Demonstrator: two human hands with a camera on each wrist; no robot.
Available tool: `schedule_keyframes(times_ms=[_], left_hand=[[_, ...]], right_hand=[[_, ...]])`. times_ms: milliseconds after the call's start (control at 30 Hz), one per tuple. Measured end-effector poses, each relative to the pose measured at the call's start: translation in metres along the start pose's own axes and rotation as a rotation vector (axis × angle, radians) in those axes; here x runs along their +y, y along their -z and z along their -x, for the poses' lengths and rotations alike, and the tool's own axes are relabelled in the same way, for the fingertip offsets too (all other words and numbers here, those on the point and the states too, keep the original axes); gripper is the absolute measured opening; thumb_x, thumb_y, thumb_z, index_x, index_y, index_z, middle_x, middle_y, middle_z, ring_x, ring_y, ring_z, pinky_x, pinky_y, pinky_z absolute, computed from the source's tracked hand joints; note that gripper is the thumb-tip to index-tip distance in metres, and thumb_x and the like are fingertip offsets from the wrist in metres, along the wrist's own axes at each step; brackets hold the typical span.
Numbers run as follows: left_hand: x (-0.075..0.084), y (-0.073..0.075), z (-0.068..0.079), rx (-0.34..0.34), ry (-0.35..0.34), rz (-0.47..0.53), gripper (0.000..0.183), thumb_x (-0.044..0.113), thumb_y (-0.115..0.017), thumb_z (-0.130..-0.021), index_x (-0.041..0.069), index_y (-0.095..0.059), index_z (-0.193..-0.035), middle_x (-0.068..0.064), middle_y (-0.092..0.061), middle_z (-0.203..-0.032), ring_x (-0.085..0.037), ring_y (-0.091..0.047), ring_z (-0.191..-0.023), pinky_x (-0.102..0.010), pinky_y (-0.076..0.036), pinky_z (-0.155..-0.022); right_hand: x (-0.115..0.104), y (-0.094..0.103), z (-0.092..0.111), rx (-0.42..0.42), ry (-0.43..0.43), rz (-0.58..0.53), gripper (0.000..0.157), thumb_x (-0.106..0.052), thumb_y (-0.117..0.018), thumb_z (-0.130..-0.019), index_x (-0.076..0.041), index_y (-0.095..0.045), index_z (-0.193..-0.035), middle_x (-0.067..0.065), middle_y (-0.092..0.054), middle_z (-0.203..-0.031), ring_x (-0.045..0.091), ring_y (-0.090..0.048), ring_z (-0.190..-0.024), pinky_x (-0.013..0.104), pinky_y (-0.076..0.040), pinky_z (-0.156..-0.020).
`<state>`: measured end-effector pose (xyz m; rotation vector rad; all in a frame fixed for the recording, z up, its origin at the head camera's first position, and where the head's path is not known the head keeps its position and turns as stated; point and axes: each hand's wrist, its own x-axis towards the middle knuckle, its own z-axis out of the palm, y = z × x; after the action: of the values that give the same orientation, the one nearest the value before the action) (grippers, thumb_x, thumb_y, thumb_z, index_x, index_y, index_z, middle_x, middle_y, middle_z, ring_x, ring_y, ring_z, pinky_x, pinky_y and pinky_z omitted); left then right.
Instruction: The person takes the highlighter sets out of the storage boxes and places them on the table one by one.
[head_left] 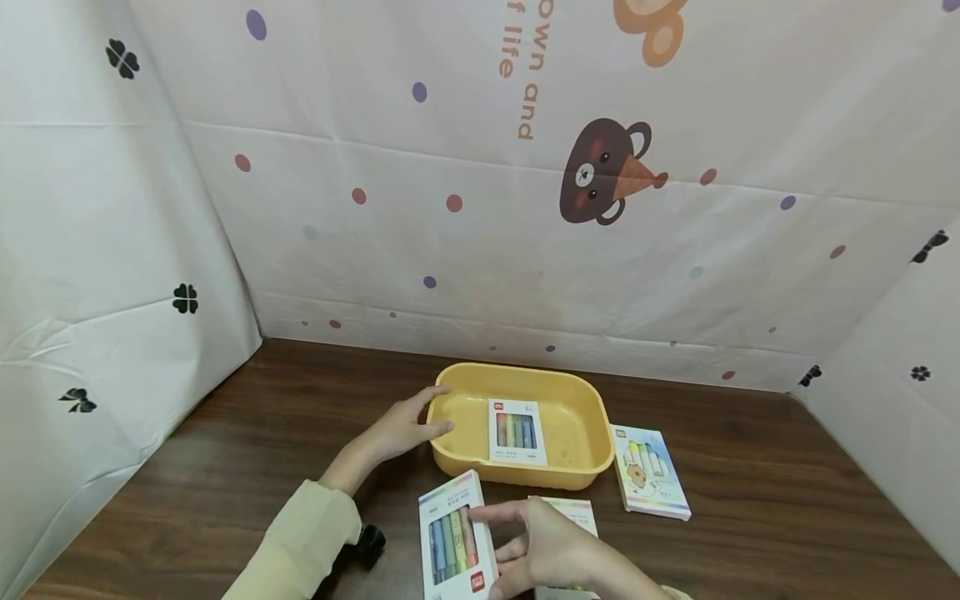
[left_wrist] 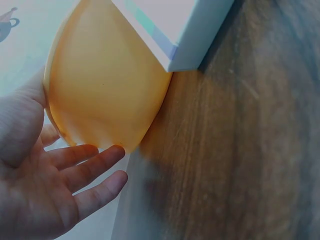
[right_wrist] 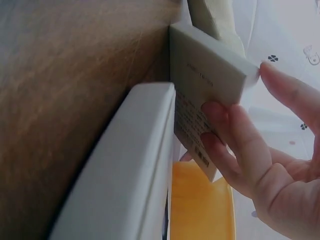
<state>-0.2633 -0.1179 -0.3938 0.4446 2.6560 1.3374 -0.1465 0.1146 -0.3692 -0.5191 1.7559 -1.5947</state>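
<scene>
A yellow basin [head_left: 585, 475] stands on the table, with a white box of coloured crayons [head_left: 517, 454] leaning inside it. My left hand [head_left: 401, 427] holds the basin's left end; in the left wrist view its fingers touch the yellow wall [left_wrist: 105, 75]. Between thumb and fingers, my right hand [head_left: 551, 546] grips a second windowed crayon box [head_left: 442, 504] by its right edge, tilted in front of the basin. The right wrist view shows this box's printed back [right_wrist: 195, 70]. Partly hidden beneath the right hand lies another white box [head_left: 573, 508].
A white box with a bear picture [head_left: 652, 487] lies right of the basin, against its side. A small black object [head_left: 370, 546] is by the left sleeve. Patterned white cloth [head_left: 480, 250] hangs behind the brown wooden table [head_left: 787, 483].
</scene>
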Motion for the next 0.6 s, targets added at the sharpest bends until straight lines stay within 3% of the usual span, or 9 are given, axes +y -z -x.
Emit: schedule_keyframes(times_ms=[233, 600], left_hand=[[0.0010, -0.0001, 0.0005, 0.001, 0.004, 0.003, 0.057, 0.028, -0.064, -0.086, 0.020, -0.040, -0.137, -0.013, -0.045, -0.135, -0.029, -0.044, -0.120, -0.052, -0.035, -0.096], [-0.0020, -0.0002, -0.0005, -0.003, -0.005, -0.004, 0.059, 0.032, -0.063, -0.085, 0.021, -0.039, -0.138, -0.014, -0.044, -0.136, -0.032, -0.041, -0.122, -0.054, -0.034, -0.096]], right_hand=[[0.0008, -0.0010, 0.0007, 0.012, -0.022, 0.064, 0.062, 0.017, -0.066, -0.067, 0.005, -0.049, -0.125, 0.011, -0.057, -0.102, 0.025, -0.066, -0.084, 0.021, -0.051, -0.061], [-0.0062, 0.0056, 0.0055, 0.012, -0.014, 0.130, 0.054, 0.009, -0.071, -0.069, 0.009, -0.053, -0.121, 0.021, -0.061, -0.110, 0.028, -0.066, -0.084, 0.031, -0.053, -0.069]])
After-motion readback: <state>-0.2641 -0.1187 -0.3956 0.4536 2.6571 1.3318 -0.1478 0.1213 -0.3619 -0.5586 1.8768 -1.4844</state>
